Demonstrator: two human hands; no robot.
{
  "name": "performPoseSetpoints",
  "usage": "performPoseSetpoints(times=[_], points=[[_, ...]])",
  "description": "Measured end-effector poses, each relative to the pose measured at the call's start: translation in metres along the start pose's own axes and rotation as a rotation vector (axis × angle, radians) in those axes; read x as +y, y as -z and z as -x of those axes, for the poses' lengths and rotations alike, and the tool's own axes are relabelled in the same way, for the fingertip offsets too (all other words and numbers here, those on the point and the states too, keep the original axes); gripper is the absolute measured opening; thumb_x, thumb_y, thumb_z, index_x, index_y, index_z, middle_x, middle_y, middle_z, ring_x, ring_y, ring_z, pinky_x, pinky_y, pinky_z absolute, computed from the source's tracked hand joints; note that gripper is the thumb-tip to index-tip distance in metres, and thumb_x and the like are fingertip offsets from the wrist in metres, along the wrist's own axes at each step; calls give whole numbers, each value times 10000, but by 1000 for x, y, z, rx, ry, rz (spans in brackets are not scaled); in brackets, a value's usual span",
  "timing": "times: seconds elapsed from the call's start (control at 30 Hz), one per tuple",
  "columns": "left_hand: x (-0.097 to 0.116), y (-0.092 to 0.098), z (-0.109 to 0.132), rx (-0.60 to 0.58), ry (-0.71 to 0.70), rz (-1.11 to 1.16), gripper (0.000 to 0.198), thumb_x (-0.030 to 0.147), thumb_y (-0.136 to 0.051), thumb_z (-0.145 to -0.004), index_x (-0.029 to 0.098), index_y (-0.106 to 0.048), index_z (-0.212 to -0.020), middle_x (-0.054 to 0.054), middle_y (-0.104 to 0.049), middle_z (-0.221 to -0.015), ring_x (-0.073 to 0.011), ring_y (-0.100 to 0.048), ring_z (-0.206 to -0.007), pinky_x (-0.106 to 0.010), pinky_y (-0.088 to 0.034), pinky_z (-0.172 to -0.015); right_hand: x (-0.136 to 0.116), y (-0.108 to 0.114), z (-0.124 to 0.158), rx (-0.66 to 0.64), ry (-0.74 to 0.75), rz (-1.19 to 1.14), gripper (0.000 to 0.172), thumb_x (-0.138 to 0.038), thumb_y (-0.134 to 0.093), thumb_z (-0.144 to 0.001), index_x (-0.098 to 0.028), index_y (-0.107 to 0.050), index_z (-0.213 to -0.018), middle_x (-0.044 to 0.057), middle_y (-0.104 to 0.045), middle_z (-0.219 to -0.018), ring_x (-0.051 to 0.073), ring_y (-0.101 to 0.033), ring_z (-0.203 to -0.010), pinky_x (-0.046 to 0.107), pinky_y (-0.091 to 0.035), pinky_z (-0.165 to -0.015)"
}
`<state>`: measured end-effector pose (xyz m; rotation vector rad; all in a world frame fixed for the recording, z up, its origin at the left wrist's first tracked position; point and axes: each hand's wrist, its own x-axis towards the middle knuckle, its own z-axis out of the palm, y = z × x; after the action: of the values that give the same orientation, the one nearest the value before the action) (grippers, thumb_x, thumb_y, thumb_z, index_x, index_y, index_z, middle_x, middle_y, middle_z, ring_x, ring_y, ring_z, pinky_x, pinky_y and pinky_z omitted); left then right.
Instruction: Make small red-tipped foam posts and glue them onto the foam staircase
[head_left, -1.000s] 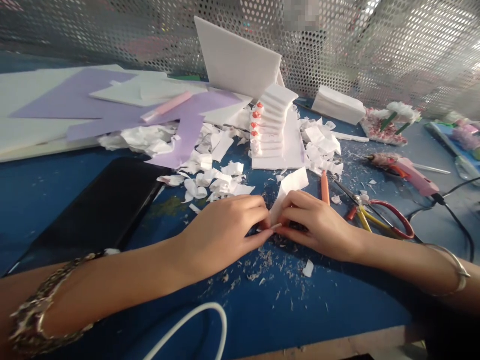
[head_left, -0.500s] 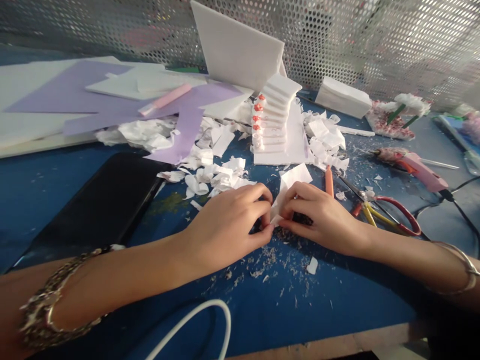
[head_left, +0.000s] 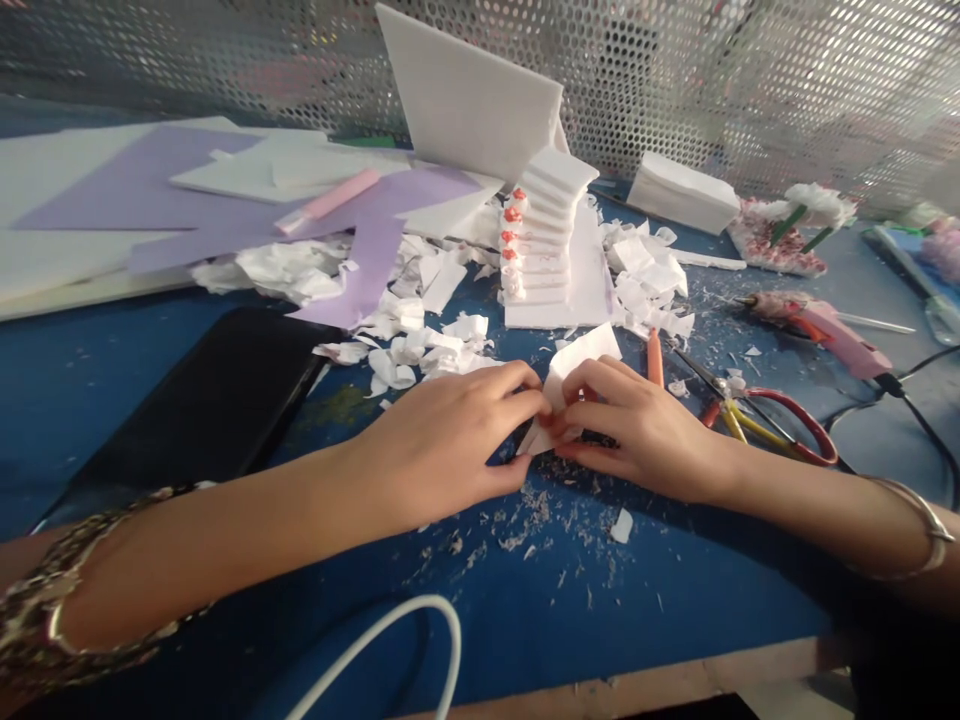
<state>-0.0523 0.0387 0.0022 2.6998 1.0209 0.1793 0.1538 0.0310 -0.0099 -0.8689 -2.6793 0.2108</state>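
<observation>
Between my hands is a small piece of white paper (head_left: pixel 581 352), tilted over the blue table. My left hand (head_left: pixel 457 440) grips its lower left part, the fingers curled over it and the thumb at its bottom edge. From the other side my right hand (head_left: pixel 637 425) pinches the same paper with curled fingers. Just behind stands a stack of white foam pieces (head_left: pixel 551 240), with small red-orange blobs along its left side. An orange pen-like stick (head_left: pixel 655 357) and scissors (head_left: pixel 750 410) with red and yellow handles lie beside my right hand.
Crumpled paper scraps (head_left: pixel 420 350) lie behind my left hand, near a black flat case (head_left: pixel 202 400). A pink glue gun (head_left: pixel 832 330) with its cord is at right. Purple and white sheets (head_left: pixel 247 200) cover the back left. A white cable (head_left: pixel 382 640) loops in front.
My left thumb has drawn slightly away from my right hand, and more of the paper's lower end shows between the hands. The surrounding things have stayed in place.
</observation>
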Motion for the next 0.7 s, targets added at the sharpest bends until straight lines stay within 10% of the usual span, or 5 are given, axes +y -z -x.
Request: performPoseSetpoints(times=[0.7], points=[[2, 1, 3, 9, 10, -5, 253, 417, -603, -758, 207, -626, -897, -39, -519, -1072, -69, -457, -511, -249, -357, -498, 3, 14, -5, -170, -190, -340, 146, -188, -561, -804, -175, -624, -935, 44, -563, -961, 132, -533, -931, 263, -427, -813]])
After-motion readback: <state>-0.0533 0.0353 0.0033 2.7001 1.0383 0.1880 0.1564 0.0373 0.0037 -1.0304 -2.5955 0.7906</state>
